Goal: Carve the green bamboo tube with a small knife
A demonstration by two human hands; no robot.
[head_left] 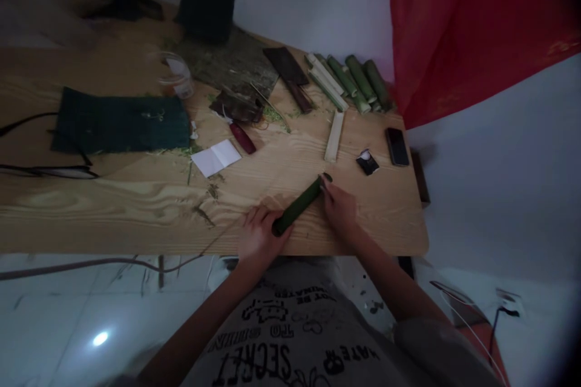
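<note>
Pale wood-grain table (136, 193) against a grey wall; red cloth (454, 30) hangs at upper right.

Progress, as judged: partial. Pale split strips (327, 86) lie at upper right beside round green bamboo lengths (361, 78); one more pale strip (334, 136) lies alone right of centre. Splitting thus looks done on some stock, while the round lengths appear unsplit. Green shavings (272, 113) are scattered at upper centre, near a red-handled tool (242, 138) and a cleaver (285, 66).

Work in hand: green bamboo tube (297, 208), lower centre, slanting up to the right; seems whole, no split visible.

Left hand (264, 234): curled, grasping the tube's lower left end between thumb and fingers. Right hand (339, 213): partly curled, fingertips bunched at the upper right end; cannot tell whether they pinch the tube or a small object.
</note>
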